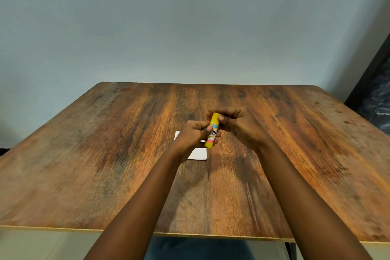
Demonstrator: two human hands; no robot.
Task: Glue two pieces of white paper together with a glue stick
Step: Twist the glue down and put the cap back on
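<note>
Both hands meet above the middle of the table (pixel 105 154). The glue stick (pixel 212 131) stands nearly upright between them, its lower part in the left hand (pixel 194 135), its top at the fingers of the right hand (pixel 238 126). The paper (pixel 198 153) lies flat on the table under the left hand, partly hidden by it.

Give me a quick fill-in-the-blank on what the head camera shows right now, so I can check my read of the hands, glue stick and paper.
1. The glue stick is mainly ____ in colour.
2. The left hand grips the stick's lower body, while the right hand pinches its ____ end.
3. The white paper lies flat on the wooden ____, partly hidden behind the left hand.

Missing words: yellow; top; table
</note>
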